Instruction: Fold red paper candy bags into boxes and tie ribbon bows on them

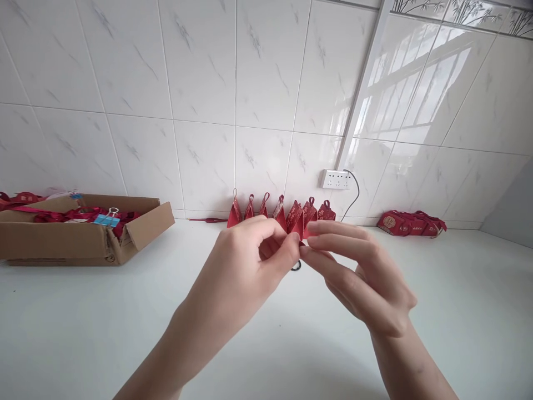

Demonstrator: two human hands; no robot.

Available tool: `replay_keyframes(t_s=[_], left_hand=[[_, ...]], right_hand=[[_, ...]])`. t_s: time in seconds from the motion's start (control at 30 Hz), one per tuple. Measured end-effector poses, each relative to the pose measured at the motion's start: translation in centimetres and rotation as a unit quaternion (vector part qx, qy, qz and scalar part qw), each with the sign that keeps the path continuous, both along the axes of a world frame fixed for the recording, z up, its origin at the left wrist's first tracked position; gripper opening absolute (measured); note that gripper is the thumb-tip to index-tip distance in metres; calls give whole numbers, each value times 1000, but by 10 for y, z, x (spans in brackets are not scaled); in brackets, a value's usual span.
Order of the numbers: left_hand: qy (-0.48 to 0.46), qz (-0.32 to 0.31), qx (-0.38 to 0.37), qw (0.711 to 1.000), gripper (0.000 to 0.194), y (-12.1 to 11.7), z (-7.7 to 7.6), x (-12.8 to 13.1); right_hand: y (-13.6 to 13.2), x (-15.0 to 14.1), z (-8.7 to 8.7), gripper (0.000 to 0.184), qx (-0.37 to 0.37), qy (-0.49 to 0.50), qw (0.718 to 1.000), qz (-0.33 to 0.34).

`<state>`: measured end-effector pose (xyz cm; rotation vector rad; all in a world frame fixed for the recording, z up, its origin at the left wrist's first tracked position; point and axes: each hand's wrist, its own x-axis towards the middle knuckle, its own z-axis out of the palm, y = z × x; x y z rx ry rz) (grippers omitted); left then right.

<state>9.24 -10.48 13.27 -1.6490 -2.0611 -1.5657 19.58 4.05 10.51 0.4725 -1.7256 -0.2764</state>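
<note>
My left hand (254, 266) is in the middle, raised above the white table. Its thumb and forefinger pinch together at the fingertips. From the right, my right hand (362, 272) meets it with thumb and forefinger pressed together and the other fingers stretched out. Only a tiny dark red bit shows where the fingertips meet; its kind is hidden. Just behind the hands stands a row of several small red pouches (308, 214) with loops on top, partly covered by my left hand. Below the fingertips part of a black loop (296, 266) shows.
At the left, an open cardboard box (62, 241) holds red ribbon-like pieces and a blue binder clip (107, 220). A dark red bundle (412, 223) lies by the wall at the right. A white power strip (335, 179) with a black cable is on the tiled wall (200, 66).
</note>
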Motion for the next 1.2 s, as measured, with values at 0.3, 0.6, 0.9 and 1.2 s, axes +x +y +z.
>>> replay_keyframes(t_s=[0.3, 0.6, 0.9, 1.2], left_hand=[[-82, -134, -24, 987, 30, -3, 4, -4], [-63, -138, -16, 988, 16, -5, 6, -8], [-62, -201, -57, 976, 10, 0, 5, -28], [221, 3, 66, 973, 11, 13, -6, -8]], right_hand=[[-10, 3, 11, 36, -173, -83, 973, 125], [-14, 8, 11, 13, -344, -208, 895, 194], [-8, 6, 15, 3, -416, -268, 849, 186], [-9, -1, 8, 16, -323, -131, 933, 92]])
